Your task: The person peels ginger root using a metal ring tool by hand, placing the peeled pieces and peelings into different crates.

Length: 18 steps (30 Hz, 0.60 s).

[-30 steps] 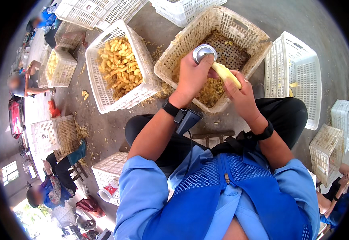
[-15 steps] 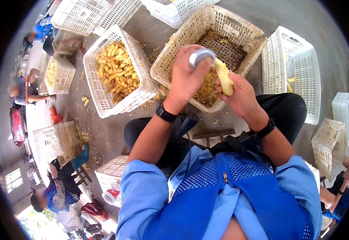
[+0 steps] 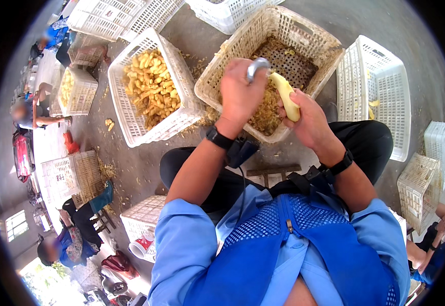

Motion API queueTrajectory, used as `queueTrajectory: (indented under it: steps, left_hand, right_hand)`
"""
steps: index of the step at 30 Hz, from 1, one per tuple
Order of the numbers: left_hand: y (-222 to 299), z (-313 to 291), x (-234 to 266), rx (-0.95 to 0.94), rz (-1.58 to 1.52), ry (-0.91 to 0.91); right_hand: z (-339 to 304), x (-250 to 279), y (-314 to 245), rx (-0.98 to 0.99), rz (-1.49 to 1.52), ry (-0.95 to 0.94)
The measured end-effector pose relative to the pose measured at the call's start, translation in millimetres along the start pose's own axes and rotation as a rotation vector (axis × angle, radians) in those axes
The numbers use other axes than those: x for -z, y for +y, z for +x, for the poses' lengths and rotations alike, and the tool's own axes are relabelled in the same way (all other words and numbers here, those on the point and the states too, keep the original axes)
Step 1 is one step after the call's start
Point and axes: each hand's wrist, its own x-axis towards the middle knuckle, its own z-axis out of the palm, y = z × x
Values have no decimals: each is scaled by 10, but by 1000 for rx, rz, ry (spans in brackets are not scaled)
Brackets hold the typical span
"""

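My left hand [image 3: 240, 92] is closed around a shiny silver metal tool with a rounded, curved end [image 3: 258, 68]; the fingers hide much of its shape. In my right hand [image 3: 308, 118] is a pale yellow, long vegetable [image 3: 285, 93], thick at its lower end, with a smooth, peeled-looking surface. The tool is beside the vegetable's upper tip; whether they touch I cannot tell. Both hands are over a dirty off-white slatted crate [image 3: 212, 70]. Brownish-yellow shavings [image 3: 268, 117] are heaped in its near part.
At left stands a white crate [image 3: 118, 94] of brownish-yellow vegetables [image 3: 153, 86]. At right, a white crate [image 3: 401, 107] holds a few yellow pieces. Scraps [image 3: 110, 124] lie on the concrete floor. Other people sit at the left and right edges, among more crates [image 3: 419, 181].
My left hand has drawn slightly back from the vegetable with the tool, which has tilted. The right hand keeps its grip on the vegetable, and the view has shifted slightly.
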Motion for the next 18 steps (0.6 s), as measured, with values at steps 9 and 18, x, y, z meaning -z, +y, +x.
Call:
queueTrajectory:
  steps: [9, 18]
  left_hand:
    - [59, 78, 178, 325, -403, 24]
    - [152, 135, 156, 301, -112, -87]
  right_hand:
    - [-66, -47, -109, 571, -955, 167]
    - [-131, -89, -138, 597, -1139, 201]
